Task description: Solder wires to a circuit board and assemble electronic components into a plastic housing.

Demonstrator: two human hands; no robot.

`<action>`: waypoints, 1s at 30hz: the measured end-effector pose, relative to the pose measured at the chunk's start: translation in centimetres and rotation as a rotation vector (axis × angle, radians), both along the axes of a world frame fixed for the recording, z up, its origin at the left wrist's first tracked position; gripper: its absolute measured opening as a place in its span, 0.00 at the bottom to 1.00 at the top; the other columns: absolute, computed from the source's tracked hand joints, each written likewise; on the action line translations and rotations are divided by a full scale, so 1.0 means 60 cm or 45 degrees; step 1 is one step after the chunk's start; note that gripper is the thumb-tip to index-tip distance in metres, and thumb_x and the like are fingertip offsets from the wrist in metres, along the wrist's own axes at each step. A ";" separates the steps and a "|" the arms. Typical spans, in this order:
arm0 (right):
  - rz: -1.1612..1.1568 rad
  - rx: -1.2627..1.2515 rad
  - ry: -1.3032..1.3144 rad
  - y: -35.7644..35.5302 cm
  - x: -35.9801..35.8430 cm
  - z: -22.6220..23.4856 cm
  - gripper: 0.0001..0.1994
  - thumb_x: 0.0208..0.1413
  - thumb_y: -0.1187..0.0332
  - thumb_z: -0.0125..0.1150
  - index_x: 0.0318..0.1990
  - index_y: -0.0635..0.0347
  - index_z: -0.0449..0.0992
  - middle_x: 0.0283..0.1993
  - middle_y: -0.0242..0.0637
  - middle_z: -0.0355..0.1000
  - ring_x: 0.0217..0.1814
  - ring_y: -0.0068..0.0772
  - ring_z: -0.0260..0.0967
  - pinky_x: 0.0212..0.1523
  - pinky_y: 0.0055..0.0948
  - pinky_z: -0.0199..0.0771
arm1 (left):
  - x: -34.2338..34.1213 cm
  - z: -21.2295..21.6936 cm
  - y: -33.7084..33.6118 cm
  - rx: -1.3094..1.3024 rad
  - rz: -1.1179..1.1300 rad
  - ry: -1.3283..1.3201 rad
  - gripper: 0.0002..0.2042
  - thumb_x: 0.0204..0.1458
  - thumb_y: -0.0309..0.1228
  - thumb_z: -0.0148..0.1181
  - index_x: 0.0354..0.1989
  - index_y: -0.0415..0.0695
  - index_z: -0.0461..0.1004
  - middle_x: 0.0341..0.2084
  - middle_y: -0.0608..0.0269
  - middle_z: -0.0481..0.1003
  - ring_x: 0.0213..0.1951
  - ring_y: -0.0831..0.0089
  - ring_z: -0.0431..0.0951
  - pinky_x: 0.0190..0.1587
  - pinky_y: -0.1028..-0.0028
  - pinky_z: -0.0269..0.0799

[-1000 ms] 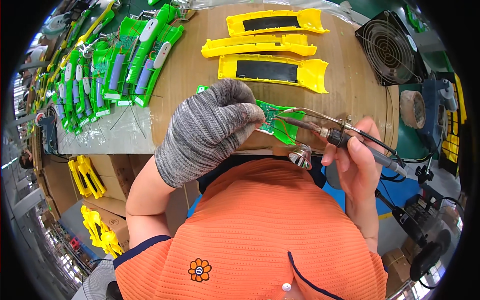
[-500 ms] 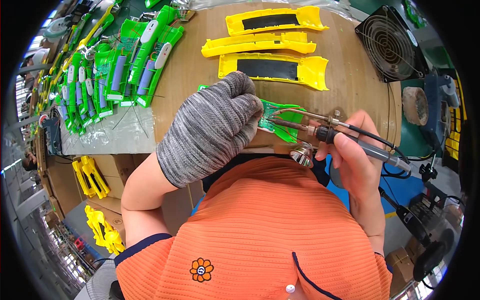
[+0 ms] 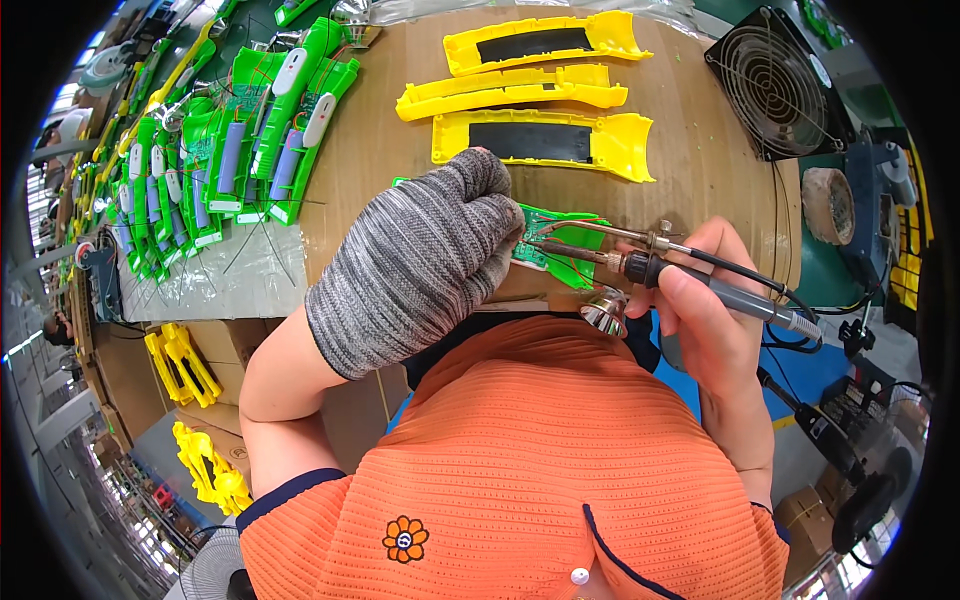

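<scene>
My left hand (image 3: 415,260), in a grey knitted glove with bare fingertips, is closed around a green plastic casing (image 3: 575,272) at the table's near edge. Its curled fingers hide the casing's middle. A green circuit board (image 3: 537,226) with thin red and black wires shows in the casing's right end. In my right hand (image 3: 715,325) is a soldering iron (image 3: 735,297) with a thin metal feed tube clamped alongside. The iron's tip reaches the board beside my left fingers; exact contact is too small to tell. A shiny cone-shaped lamp reflector (image 3: 603,312) hangs by the casing's near right end.
Three yellow shell pieces (image 3: 545,135) lie across the table's far side. Many green casings with purple battery cells (image 3: 288,160) are piled at the left. A black fan (image 3: 775,85) and a round brown container (image 3: 828,205) stand right. Yellow parts (image 3: 183,365) lie lower left.
The view has shifted slightly. Both hands keep nearly the same pose, with the iron's tip still at the board by my left fingers.
</scene>
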State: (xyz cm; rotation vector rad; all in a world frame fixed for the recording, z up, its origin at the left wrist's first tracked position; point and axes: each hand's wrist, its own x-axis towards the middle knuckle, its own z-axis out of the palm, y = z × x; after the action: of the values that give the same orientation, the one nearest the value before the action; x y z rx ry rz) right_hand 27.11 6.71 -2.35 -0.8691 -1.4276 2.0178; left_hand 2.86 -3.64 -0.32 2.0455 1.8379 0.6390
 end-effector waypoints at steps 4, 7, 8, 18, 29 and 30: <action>0.016 -0.010 -0.012 0.007 0.002 -0.004 0.08 0.58 0.74 0.59 0.37 0.63 0.64 0.31 0.44 0.77 0.25 0.19 0.69 0.26 0.18 0.68 | -0.004 -0.001 0.004 -0.025 -0.019 -0.034 0.05 0.51 0.27 0.61 0.35 0.41 0.74 0.35 0.54 0.71 0.33 0.54 0.77 0.35 0.60 0.75; -0.016 0.014 0.006 0.008 0.010 0.006 0.09 0.57 0.74 0.59 0.37 0.63 0.63 0.27 0.42 0.75 0.22 0.21 0.68 0.25 0.20 0.69 | -0.003 0.000 0.002 -0.033 -0.020 -0.012 0.06 0.50 0.26 0.61 0.35 0.41 0.74 0.36 0.54 0.71 0.33 0.53 0.77 0.35 0.60 0.75; -0.065 -0.009 0.076 0.007 0.014 0.013 0.09 0.57 0.74 0.58 0.37 0.63 0.63 0.24 0.39 0.72 0.21 0.22 0.66 0.27 0.23 0.72 | -0.003 0.002 0.001 -0.023 -0.022 -0.015 0.06 0.50 0.26 0.61 0.35 0.41 0.74 0.36 0.54 0.71 0.33 0.53 0.77 0.35 0.60 0.75; -0.348 0.044 0.229 0.038 0.049 -0.004 0.07 0.60 0.71 0.53 0.36 0.60 0.61 0.17 0.30 0.59 0.20 0.26 0.63 0.50 0.41 0.76 | 0.005 0.014 0.001 -0.115 0.060 -0.074 0.09 0.48 0.21 0.64 0.38 0.42 0.76 0.40 0.55 0.72 0.41 0.54 0.77 0.42 0.64 0.75; -0.434 0.058 0.295 0.053 0.055 -0.015 0.07 0.61 0.71 0.54 0.35 0.60 0.62 0.17 0.29 0.59 0.21 0.26 0.63 0.48 0.38 0.74 | 0.088 -0.015 0.075 0.262 -0.304 0.455 0.14 0.45 0.32 0.59 0.42 0.50 0.75 0.39 0.68 0.76 0.50 0.65 0.73 0.55 0.61 0.64; -0.445 0.043 0.309 0.057 0.053 -0.016 0.07 0.62 0.71 0.54 0.35 0.60 0.62 0.18 0.30 0.60 0.21 0.26 0.64 0.48 0.39 0.75 | 0.093 -0.017 0.084 0.226 -0.332 0.442 0.14 0.45 0.32 0.58 0.42 0.50 0.76 0.39 0.69 0.76 0.49 0.65 0.73 0.55 0.60 0.64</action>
State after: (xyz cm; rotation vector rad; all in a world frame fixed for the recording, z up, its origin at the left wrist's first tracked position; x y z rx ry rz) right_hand 30.26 10.16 -3.32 -0.7679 -1.0891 1.7615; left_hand 8.47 1.43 -1.34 2.5953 1.6873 0.4072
